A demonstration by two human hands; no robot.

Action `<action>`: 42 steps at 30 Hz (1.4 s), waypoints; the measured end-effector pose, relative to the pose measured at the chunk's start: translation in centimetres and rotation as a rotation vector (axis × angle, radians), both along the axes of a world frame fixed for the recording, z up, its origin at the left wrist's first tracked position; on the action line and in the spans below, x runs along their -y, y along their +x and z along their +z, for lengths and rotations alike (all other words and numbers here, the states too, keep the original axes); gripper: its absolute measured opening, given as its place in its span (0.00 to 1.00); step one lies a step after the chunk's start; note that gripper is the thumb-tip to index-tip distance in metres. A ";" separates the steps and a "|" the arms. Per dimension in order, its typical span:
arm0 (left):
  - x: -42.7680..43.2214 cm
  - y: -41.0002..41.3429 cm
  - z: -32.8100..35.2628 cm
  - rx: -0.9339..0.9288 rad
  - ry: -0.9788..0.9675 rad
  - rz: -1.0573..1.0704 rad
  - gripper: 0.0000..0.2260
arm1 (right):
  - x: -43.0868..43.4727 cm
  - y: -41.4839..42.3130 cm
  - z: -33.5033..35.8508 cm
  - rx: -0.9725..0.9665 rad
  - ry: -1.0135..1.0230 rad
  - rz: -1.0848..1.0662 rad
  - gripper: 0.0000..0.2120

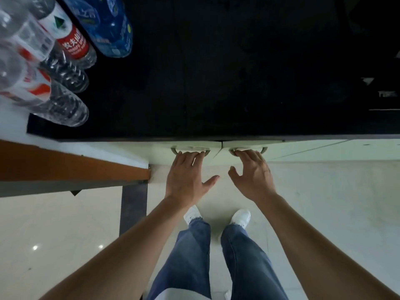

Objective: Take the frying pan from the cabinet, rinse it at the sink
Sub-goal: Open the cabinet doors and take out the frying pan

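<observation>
Black worktop (pixel 216 72) above two pale cabinet doors (pixel 313 150), seen from overhead. Left hand (pixel 186 176) with fingers hooked into left door handle (pixel 190 150); right hand (pixel 253 176) likewise on right door handle (pixel 247 150), thumbs spread clear. Frying pan out of sight. Plastic bottles (pixel 54 61) at upper left.

Both arms extended forward and down; left hand (pixel 186 176) and right hand (pixel 253 176) palms down, fingers (pixel 194 155) hooked, thumbs splayed inward.
</observation>
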State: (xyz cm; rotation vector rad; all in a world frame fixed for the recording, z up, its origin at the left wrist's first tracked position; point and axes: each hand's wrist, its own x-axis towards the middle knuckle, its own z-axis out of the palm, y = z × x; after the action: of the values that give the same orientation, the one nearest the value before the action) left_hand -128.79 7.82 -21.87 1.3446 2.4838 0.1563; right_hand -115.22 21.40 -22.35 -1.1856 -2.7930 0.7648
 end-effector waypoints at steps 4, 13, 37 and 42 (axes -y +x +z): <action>2.1 1.4 -0.5 0.013 0.055 0.006 0.32 | 1.1 2.3 -0.3 -0.059 -0.006 -0.012 0.19; 8.1 6.0 -0.6 0.028 0.048 0.030 0.33 | 2.9 7.8 0.3 -0.039 -0.045 0.024 0.15; 19.9 11.5 2.0 0.223 0.233 0.601 0.33 | 7.1 24.0 3.0 0.145 0.030 -0.390 0.27; 18.5 11.0 2.3 -0.050 0.108 0.314 0.41 | 6.2 23.1 3.7 0.292 0.186 -0.208 0.42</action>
State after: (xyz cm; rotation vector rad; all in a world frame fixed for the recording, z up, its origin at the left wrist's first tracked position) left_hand -117.80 -10.63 -19.58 0.9979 2.7505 0.3339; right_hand -92.12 15.19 -18.61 -1.6317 -2.8120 0.3322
